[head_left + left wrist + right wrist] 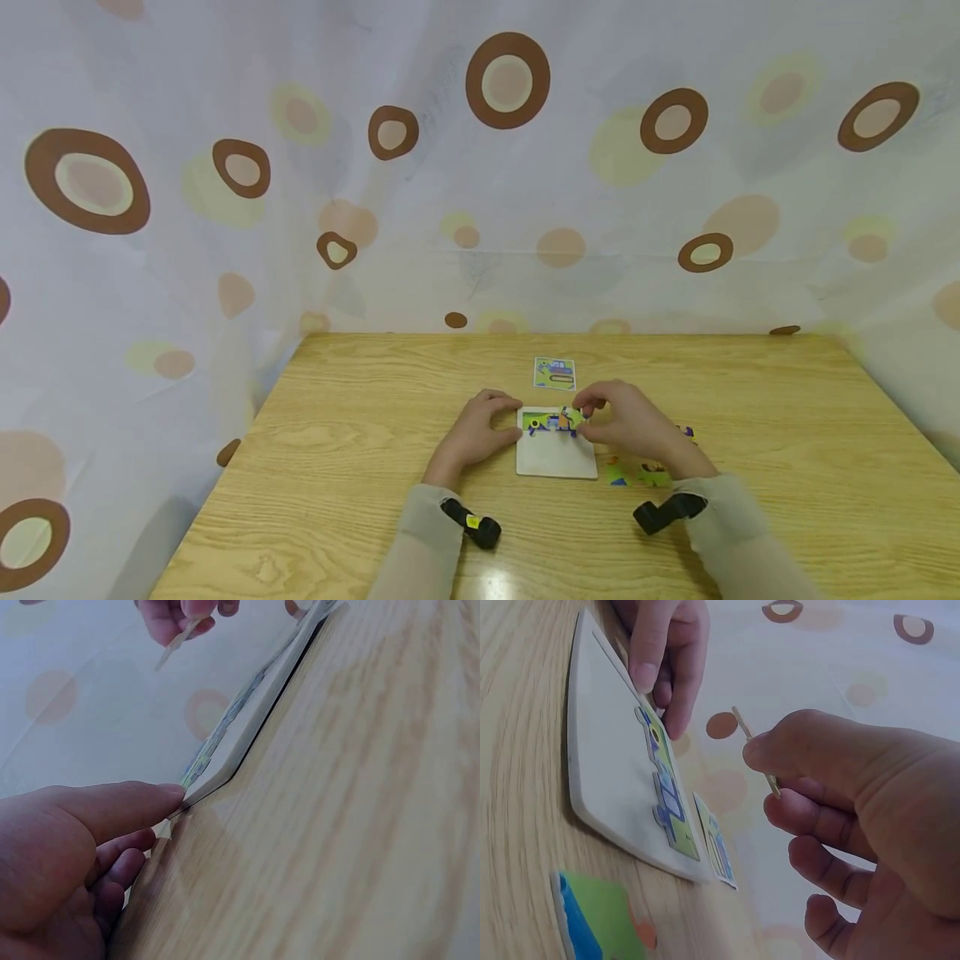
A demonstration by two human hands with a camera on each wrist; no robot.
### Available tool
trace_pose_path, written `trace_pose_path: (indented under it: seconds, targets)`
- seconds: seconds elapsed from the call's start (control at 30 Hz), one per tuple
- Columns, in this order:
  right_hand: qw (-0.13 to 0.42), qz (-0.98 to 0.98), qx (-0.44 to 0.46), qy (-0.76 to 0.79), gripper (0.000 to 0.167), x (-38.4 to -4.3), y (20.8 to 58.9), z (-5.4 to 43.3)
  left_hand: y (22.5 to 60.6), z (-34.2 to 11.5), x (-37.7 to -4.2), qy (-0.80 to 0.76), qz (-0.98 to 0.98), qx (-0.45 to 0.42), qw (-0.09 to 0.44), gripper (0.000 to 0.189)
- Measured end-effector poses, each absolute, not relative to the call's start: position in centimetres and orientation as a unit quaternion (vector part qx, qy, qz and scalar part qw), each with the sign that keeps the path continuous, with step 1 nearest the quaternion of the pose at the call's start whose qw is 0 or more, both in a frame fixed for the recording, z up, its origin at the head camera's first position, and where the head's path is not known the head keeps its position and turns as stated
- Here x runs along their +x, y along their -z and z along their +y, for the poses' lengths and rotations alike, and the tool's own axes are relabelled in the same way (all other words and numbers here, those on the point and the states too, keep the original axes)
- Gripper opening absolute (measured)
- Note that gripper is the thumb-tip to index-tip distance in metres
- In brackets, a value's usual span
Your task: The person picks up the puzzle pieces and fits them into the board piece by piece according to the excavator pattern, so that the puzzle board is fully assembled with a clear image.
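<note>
A white puzzle board [557,460] lies on the wooden table, with a row of joined puzzle pieces [666,791] along its far part. My left hand [476,429] rests at the board's left edge, its extended thumb [142,806] touching the rim near a corner. Over the right end of the row, my right hand [626,421] pinches a thin puzzle piece [740,722] edge-on between thumb and forefinger. That piece is raised off the board in both wrist views. The other right fingers curl loosely below it.
Behind the board lies a small picture card [555,373]. Loose pieces lie to the right, among them a green and blue piece [617,472] and a green piece [655,475]; the right forearm partly covers others. A patterned curtain [420,192] stands behind the table [360,417].
</note>
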State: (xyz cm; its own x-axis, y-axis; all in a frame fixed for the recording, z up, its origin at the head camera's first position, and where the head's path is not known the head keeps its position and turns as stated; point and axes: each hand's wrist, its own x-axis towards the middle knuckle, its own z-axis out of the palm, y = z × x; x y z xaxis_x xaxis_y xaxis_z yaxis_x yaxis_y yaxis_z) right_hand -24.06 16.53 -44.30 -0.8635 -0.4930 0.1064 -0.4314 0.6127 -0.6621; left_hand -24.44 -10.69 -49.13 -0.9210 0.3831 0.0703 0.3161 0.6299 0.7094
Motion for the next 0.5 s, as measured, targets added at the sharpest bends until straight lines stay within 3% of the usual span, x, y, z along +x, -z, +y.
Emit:
trace_pose_path:
  seconds: [0.5]
  targets:
    - [0.059, 0.871, -0.328, 0.36, 0.02, -24.4, 44.9, 13.6, 49.0, -10.5, -24.4, -0.381, 0.904, 0.19, 0.039, 0.039]
